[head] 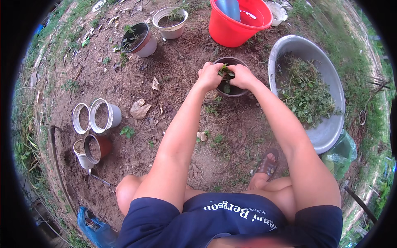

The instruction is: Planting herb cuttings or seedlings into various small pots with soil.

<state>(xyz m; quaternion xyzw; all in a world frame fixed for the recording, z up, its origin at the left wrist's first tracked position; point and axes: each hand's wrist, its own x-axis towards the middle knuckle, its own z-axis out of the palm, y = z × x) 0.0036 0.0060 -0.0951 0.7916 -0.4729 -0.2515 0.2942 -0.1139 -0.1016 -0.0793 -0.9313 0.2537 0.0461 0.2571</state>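
Observation:
A dark brown plastic pot [233, 95] stands on the soil in front of me. Over its mouth, my left hand [211, 75] pinches a small green leafy plant [226, 74] from the left side. From the right, the fingers of my right hand [243, 77] close on the same plant. Its leaves show between the two hands, and one leaf hangs down inside the pot. Both sets of fingertips are partly hidden by leaves and knuckles. How deep the stem reaches cannot be seen.
A grey metal basin [330, 77] of uprooted greens lies right, by a green plastic bag [342, 155]. A red bucket [228, 34] holds a blue vessel [229, 9]. Potted plants [144, 46] [175, 32] stand beyond. Left are soil-filled pots [114, 114] [105, 147] and a blue bag [97, 229].

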